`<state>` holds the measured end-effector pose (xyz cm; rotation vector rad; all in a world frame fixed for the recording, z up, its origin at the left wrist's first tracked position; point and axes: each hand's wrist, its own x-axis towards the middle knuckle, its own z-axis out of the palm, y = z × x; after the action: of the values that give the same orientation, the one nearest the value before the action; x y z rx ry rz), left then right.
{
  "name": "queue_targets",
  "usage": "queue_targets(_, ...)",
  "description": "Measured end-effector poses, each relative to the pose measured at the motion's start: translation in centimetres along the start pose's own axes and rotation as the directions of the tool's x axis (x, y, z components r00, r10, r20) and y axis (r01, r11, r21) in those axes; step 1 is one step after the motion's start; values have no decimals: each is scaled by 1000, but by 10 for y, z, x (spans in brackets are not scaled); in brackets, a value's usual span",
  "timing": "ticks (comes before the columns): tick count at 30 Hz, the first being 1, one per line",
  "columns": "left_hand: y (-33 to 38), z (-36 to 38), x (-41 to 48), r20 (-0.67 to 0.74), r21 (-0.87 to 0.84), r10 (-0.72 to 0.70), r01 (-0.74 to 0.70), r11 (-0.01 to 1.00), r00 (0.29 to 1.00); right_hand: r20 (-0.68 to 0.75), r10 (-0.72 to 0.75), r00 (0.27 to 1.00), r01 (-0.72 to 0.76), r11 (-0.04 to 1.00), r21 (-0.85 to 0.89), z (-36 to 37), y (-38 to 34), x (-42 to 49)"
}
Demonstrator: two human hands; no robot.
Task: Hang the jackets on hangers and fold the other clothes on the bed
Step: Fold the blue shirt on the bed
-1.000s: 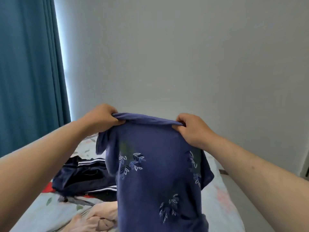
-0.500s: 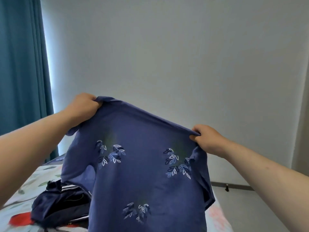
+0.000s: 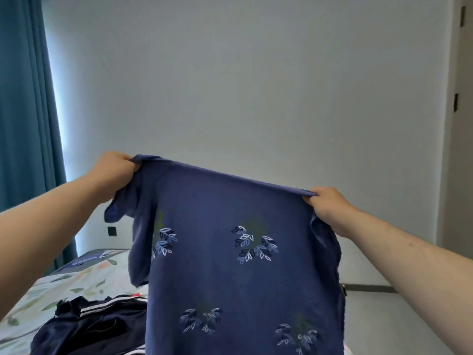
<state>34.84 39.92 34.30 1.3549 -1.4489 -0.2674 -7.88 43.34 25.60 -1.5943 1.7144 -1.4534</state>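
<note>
Blue cotton-like t-shirt (image 3: 230, 265) hangs in the air over the bed (image 3: 76, 275), spread between both hands. To fold it well, I think it is better to lay it flat first and keep the top edge tight. The left hand (image 3: 112, 172) and the right hand (image 3: 325, 203) each grip one shoulder with curled fingers. It has small leaf prints; the short sleeves hang loose.
</note>
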Motion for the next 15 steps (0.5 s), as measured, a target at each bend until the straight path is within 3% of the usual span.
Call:
queue_targets(4, 4, 1, 5, -25, 61, 47, -45, 997, 999, -126, -24, 992, 15, 997, -71, -13, -3, 11)
queue_targets(8, 11, 3, 8, -45, 65, 11, -8, 998, 999, -170, -22, 985, 17, 999, -34, -21, -5, 13)
queue_targets(11, 21, 11, 3, 8, -109, -95, 96, 989, 995, -135, 22, 991, -26, 999, -29, -22, -9, 9)
queue_targets(13, 32, 20, -5, 72, -228, -143, 155, 961, 987, -84, 82, 993, -93, 986, -136, -20, -12, -1)
queue_targets(15, 46, 29, -15, 148, -237, -137, 170, 956, 979, 47, 74, 996, -61, 968, -242, -14, -16, -11)
